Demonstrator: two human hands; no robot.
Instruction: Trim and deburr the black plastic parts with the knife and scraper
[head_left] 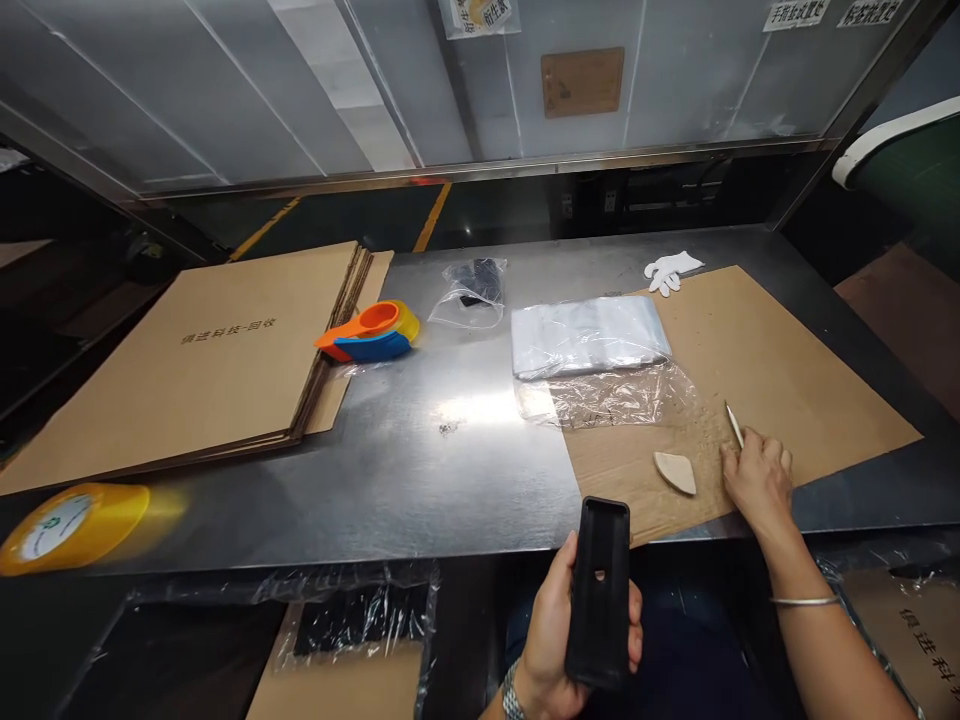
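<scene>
Where the steel bench (390, 490) runs well to the left of the plastic bag stack (589, 335), a yellow tape roll (112, 520) carries a white label with a green mark, its print too small for you to read. On that same side of the stack, flat cardboard boxes (225, 365) bear the black print 俱进科技-回收, and an orange and blue tape dispenser (371, 335) stands by their edge. Just left of the stack lies a black item in a clear bag (476, 290); beyond it hangs a sign (481, 15), partly legible as 衍生款.

Your left hand (551, 640), nearer you than the stack, is turned palm up and wrapped around the black case (598, 600), thumb along one edge, fingertips curled over the other; a metal watch band (514, 695) circles your wrist.

Right of the stack and nearer you sits a cream wedge (675, 472). Beyond the stack to the right is a white glove (673, 268). Your right hand (759, 478), right of the stack, is palm down with fingers bent, pinching a white pointed stick (734, 425), tip pointing away from you; a bangle (806, 601) rings that wrist. High behind the stack, farther right, two signs (796, 14) read 手指套放置处 and 标签放置处.
</scene>
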